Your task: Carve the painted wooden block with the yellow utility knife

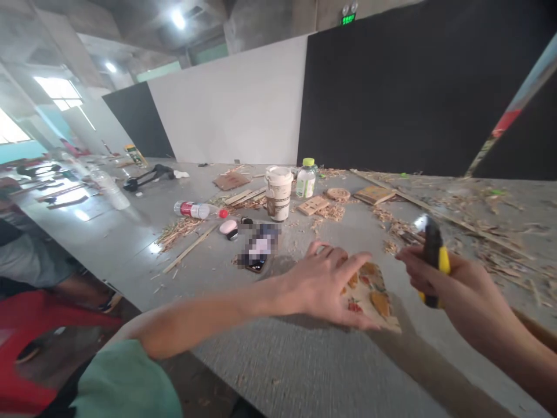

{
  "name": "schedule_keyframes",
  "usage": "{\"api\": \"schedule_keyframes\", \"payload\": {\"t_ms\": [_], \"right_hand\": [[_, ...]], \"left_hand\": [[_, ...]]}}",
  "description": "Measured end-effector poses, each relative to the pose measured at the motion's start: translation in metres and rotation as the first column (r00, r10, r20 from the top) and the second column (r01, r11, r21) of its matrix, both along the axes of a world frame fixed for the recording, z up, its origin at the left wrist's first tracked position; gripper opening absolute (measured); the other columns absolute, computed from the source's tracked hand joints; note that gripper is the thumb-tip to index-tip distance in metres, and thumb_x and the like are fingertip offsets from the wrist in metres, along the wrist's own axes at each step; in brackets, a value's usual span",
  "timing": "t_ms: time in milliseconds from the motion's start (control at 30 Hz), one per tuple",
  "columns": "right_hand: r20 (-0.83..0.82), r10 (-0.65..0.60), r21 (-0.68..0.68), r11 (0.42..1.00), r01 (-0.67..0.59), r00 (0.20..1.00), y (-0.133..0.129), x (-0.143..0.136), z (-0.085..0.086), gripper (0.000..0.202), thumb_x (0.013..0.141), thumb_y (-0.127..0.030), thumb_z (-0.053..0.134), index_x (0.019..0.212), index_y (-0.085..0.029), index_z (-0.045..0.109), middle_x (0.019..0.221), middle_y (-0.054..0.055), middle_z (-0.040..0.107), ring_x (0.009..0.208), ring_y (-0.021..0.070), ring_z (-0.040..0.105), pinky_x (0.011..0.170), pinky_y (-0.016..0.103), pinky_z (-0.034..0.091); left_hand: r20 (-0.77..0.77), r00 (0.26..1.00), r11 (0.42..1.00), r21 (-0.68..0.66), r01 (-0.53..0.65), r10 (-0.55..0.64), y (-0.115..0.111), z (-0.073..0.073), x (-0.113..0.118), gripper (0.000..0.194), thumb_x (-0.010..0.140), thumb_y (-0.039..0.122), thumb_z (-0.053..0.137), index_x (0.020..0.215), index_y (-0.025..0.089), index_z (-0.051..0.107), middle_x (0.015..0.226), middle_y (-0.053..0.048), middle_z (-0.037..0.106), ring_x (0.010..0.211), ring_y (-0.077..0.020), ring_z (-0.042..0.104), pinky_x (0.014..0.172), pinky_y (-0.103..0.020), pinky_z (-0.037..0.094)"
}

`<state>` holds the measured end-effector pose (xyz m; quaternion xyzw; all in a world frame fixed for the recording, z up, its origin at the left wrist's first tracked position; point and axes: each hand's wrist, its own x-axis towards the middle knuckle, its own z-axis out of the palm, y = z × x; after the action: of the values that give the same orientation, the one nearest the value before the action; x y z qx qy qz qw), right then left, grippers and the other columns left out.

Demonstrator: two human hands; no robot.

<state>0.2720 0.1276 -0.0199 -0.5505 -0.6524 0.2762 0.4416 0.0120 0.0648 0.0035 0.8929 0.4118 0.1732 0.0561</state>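
My left hand is over a patterned card, its thumb at the near edge and its index finger at the far edge. Orange and red printed shapes show on the cream surface; part of the card is hidden under my palm. To the right, my right hand is closed around a black and yellow utility knife, held above the table and apart from the card. The knife points upward, and its blade is too blurred to make out. A phone, its screen pixelated, lies left of my left hand.
Beyond my hands stand a lidded paper cup and a green-capped bottle. A plastic bottle lies on its side. Carved wooden pieces, wood shavings and long strips cover the grey table. A person sits at left near a red stool.
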Motion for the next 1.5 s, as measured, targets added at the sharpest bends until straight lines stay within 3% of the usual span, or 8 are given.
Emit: {"api": "schedule_keyframes", "payload": {"t_ms": [33,100,200,300,433,633,1233,1500], "right_hand": [[-0.021,0.027,-0.088,0.996,-0.028,0.999,-0.012,-0.001,-0.002,0.034,0.077,-0.068,0.075,0.084,-0.035,0.077,0.060,0.004,0.059,0.050,0.0222,0.052,0.045,0.038,0.038],[0.061,0.016,-0.072,0.997,-0.011,0.998,-0.033,-0.005,-0.004,0.034,0.073,-0.066,0.074,0.070,-0.033,0.071,0.060,0.004,0.059,0.051,0.0226,0.050,0.048,0.038,0.037],[0.234,0.042,0.082,0.995,-0.063,0.971,-0.049,-0.010,-0.005,0.049,0.083,-0.064,0.063,0.056,-0.028,0.043,0.055,0.000,0.041,0.052,0.0196,0.040,0.050,0.034,0.029],[0.335,0.067,0.134,0.984,-0.118,0.940,-0.051,-0.007,-0.007,0.051,0.088,-0.062,0.057,0.060,-0.026,0.034,0.052,-0.003,0.034,0.052,0.0167,0.034,0.052,0.032,0.027],[0.530,0.170,0.115,0.956,-0.270,0.830,-0.050,0.003,-0.014,0.035,0.091,-0.048,0.054,0.066,-0.026,0.040,0.054,-0.003,0.046,0.050,0.0148,0.039,0.053,0.030,0.028],[0.623,0.185,0.070,0.955,-0.290,0.760,-0.053,0.008,-0.019,0.010,0.070,-0.024,0.056,0.065,-0.025,0.048,0.058,0.000,0.054,0.053,0.0154,0.041,0.056,0.032,0.022],[0.736,0.215,0.059,0.924,-0.378,0.642,-0.056,0.006,-0.015,0.006,0.077,-0.025,0.057,0.071,-0.025,0.056,0.066,0.003,0.062,0.056,0.0158,0.043,0.057,0.034,0.018],[0.735,0.204,0.044,0.937,-0.345,0.647,-0.056,0.004,-0.016,0.007,0.074,-0.023,0.057,0.069,-0.025,0.053,0.064,0.002,0.060,0.056,0.0159,0.041,0.056,0.033,0.019]], "left_hand": [[0.016,1.000,1.000,0.011,0.005,-0.005,-0.005,-0.006,-0.001,0.108,0.085,0.086,0.055,0.168,0.026,0.020,0.138,-0.018,0.063,0.134,-0.0364,0.055,0.125,-0.055,0.029],[0.042,0.999,0.999,0.051,0.000,-0.002,-0.009,-0.017,-0.004,0.110,0.085,0.084,0.059,0.169,0.027,0.017,0.142,-0.018,0.060,0.139,-0.0357,0.051,0.128,-0.054,0.025],[0.059,0.998,0.995,0.099,-0.005,-0.001,-0.006,-0.027,-0.010,0.119,0.079,0.083,0.068,0.170,0.031,0.011,0.147,-0.017,0.055,0.138,-0.0395,0.050,0.126,-0.060,0.027],[0.095,0.995,0.992,0.119,-0.041,0.030,-0.004,-0.030,-0.015,0.127,0.076,0.076,0.076,0.170,0.035,0.001,0.152,-0.016,0.052,0.140,-0.0425,0.049,0.120,-0.065,0.034],[0.115,0.992,0.979,0.188,-0.076,0.055,-0.005,-0.029,-0.018,0.132,0.072,0.067,0.085,0.169,0.038,0.002,0.154,-0.016,0.048,0.140,-0.0420,0.048,0.119,-0.064,0.038],[0.190,0.980,0.948,0.294,-0.120,0.065,-0.010,-0.024,-0.018,0.126,0.073,0.061,0.087,0.169,0.032,0.010,0.154,-0.018,0.045,0.146,-0.0413,0.046,0.119,-0.063,0.041],[0.200,0.972,0.930,0.318,-0.184,0.124,-0.011,-0.024,-0.019,0.127,0.070,0.057,0.088,0.168,0.035,0.010,0.157,-0.016,0.044,0.144,-0.0427,0.047,0.117,-0.064,0.040],[0.400,0.905,0.918,0.289,-0.273,0.143,-0.011,-0.025,-0.019,0.114,0.074,0.058,0.087,0.164,0.032,0.022,0.155,-0.015,0.043,0.144,-0.0397,0.045,0.122,-0.060,0.038]]}}
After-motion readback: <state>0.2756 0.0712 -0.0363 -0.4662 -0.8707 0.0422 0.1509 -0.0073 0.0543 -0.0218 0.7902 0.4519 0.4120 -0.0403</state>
